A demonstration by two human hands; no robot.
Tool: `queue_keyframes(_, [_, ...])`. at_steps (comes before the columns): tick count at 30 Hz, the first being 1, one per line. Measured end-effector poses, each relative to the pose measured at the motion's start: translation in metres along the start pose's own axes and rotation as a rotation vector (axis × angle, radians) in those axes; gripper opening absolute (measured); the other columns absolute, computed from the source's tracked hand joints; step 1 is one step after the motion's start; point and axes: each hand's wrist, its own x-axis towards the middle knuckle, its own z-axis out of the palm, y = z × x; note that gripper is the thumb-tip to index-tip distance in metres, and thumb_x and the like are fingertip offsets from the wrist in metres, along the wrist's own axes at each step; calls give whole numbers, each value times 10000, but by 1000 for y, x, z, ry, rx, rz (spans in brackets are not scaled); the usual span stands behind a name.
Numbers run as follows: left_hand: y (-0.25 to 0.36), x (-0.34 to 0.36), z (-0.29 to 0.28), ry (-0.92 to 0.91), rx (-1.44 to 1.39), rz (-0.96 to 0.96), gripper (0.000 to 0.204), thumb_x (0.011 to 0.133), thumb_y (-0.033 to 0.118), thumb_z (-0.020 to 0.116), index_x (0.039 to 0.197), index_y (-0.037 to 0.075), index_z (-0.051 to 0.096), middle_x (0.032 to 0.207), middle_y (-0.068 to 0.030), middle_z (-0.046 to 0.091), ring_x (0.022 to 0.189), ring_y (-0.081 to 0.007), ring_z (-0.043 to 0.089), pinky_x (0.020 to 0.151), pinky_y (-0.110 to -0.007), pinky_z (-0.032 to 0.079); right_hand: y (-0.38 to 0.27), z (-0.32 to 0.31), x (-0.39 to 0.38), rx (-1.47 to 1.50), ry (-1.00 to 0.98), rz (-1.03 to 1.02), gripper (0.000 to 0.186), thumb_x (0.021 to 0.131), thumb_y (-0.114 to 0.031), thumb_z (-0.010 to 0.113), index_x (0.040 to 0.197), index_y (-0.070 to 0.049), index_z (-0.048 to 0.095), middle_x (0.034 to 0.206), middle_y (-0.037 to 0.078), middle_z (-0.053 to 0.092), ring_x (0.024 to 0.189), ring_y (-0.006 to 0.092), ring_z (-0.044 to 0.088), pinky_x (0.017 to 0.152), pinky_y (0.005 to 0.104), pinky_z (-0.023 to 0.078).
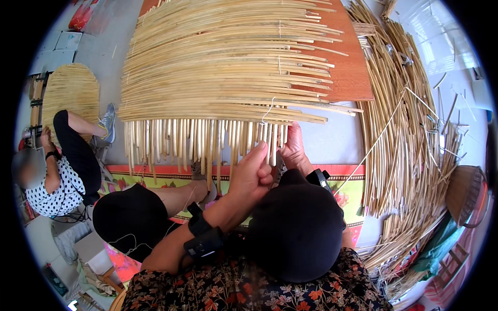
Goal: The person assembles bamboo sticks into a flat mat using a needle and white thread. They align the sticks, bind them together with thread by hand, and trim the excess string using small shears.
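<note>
A mat of pale reed stalks (207, 67) lies before me on a reddish-brown board (353, 78). Along its near edge, a row of short stalk ends (199, 137) hangs down. My left hand (251, 168) is closed, thumb and fingertips pinched at these ends near the mat's right part; what it pinches is too small to make out. A white string (271, 109) loops over the near stalks just above it. Close by on the right, my right hand (294, 147) grips the mat's near edge, its fingers partly behind the stalks and my knee.
Long loose reed stalks (394, 135) are heaped along the right. A woven basket (464, 194) stands beyond them. At left, a seated person in a dotted top (57, 192) is beside a rounded reed mat (71, 93). A flowered cloth (353, 192) lies beneath my legs.
</note>
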Motion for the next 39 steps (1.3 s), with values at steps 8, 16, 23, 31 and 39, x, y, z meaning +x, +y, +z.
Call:
queue_keyframes(8, [1,-1,-7,-16,-155,-61,160,946,240,636,878,139,532,652,61,411,464,-37,320,410,-199,249,7,21,1,40,145,-132,306,965,-288,577,706,-142,500,661,-28,516,614,98,506,634,246,474])
queue_keyframes(16, [2,1,-13,-48,-135,-56,187,946,240,636,831,152,516,649,61,408,458,-39,311,409,-201,236,9,22,-3,22,266,-155,304,988,-271,545,716,-145,497,607,-40,466,566,83,446,569,229,422])
queue_keyframes(23, [4,-8,-5,11,14,14,164,993,224,541,919,78,558,761,3,538,665,-129,601,555,-224,482,4,4,-2,128,167,-101,213,988,-234,552,820,-101,547,725,-40,529,661,81,489,668,231,465])
queue_keyframes(31, [35,-70,-7,-79,619,123,285,1009,219,497,1102,-32,595,1061,-100,665,914,-189,690,771,-276,575,-4,-5,-6,183,79,-91,69,966,-134,567,993,-73,586,839,-8,580,748,102,539,780,252,511])
queue_keyframes(39, [17,-68,-104,14,1000,305,368,1021,288,473,795,28,604,669,-50,604,558,-120,590,510,-249,492,-2,0,-20,0,-1,-93,93,954,-153,584,995,-69,584,833,-5,582,741,105,548,747,258,514])
